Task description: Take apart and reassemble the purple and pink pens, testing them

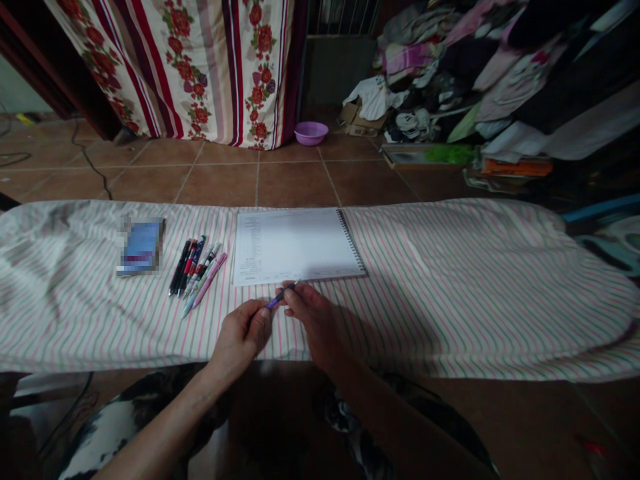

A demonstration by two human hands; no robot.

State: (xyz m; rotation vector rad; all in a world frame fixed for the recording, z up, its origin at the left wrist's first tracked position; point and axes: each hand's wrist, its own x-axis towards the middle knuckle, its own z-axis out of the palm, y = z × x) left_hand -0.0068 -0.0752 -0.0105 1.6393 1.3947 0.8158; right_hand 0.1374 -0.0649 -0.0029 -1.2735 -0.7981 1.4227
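Between my two hands is a pen with a purple barrel and a dark grip, its tip pointing up and to the right. My left hand is closed around the barrel end. The fingers of my right hand pinch the pen near its tip. Just beyond my hands lies a spiral notebook, open at a mostly white page with printed lines along its left and lower edges. To the left, several pens rest side by side on the striped cloth.
A blurred-out blue item lies on the cloth at the left. Beyond the cloth's far edge, a purple basin stands on the tiled floor beside a flowered curtain. Clothes are heaped at the back right.
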